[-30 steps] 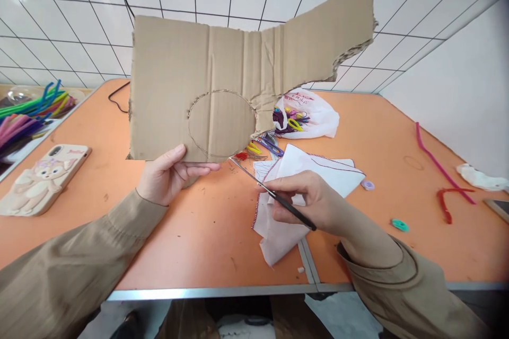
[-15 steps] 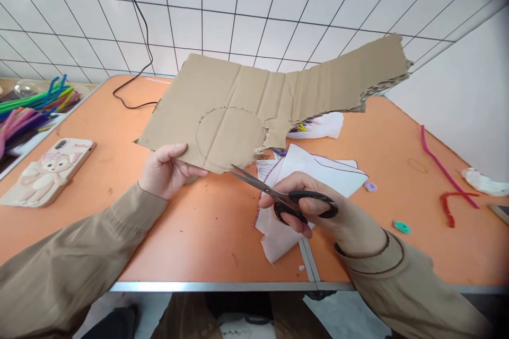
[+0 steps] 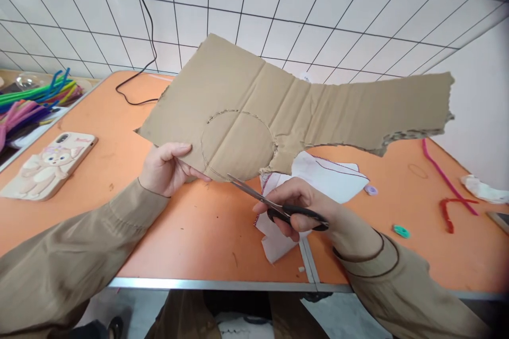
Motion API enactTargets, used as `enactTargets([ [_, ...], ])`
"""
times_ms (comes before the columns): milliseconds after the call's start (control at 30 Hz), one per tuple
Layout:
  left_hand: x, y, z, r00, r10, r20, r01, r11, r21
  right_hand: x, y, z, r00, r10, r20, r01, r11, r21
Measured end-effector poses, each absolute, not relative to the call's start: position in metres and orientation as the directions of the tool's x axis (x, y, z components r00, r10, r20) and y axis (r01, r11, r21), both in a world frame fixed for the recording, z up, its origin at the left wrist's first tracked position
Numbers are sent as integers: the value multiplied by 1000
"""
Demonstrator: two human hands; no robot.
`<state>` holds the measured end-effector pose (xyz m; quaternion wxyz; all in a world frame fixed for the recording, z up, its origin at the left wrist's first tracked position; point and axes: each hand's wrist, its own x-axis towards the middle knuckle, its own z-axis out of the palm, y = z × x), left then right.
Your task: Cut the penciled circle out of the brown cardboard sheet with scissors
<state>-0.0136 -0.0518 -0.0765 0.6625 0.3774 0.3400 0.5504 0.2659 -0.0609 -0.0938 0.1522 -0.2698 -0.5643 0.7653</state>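
Observation:
A large brown piece of cardboard (image 3: 234, 79) is held up above the table, with a circle drawn on it and cut partly along its outline. My left hand (image 3: 165, 169) grips its lower left edge, thumb on top and fingers beneath. In my right hand (image 3: 302, 206) is a pair of scissors (image 3: 274, 204) with black handles, its fingers through the loops. The blades are nearly closed, and their tips meet the cardboard at the bottom of the circle. White cloth (image 3: 334, 177) with dark red stitching lies under the cardboard and my right hand.
An orange table (image 3: 191, 243) spans the view. On the left lie a phone in a cartoon case (image 3: 51, 167) and colourful pipe cleaners (image 3: 32, 100). To the right are a magenta pipe cleaner (image 3: 445, 175), a red one (image 3: 446, 214), a teal clip-like piece (image 3: 401, 231) and crumpled white material (image 3: 483, 189).
The cardboard has turned clockwise, its right arm swinging down and its upper left corner rising. My right hand and the scissors have shifted slightly left and down, and the blades have closed somewhat.

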Motion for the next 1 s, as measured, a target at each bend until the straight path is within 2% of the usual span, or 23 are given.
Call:
enactTargets([
  [167, -16, -50, -79, 164, 983, -84, -472, 153, 868, 269, -57, -97, -818, 515, -257, 104, -307, -946],
  [400, -17, -52, -75, 213, 976, -35, -389, 117, 914, 272, -55, -95, -812, 506, -291, 163, -282, -945],
  [667, -17, -51, -77, 281, 958, -56, -362, 160, 918, 273, -52, -93, -792, 569, -223, 253, -26, -967],
  [1000, -19, -51, -77, 227, 970, -92, -377, 175, 910, 271, -52, -90, -808, 585, -73, 284, 278, -918],
])
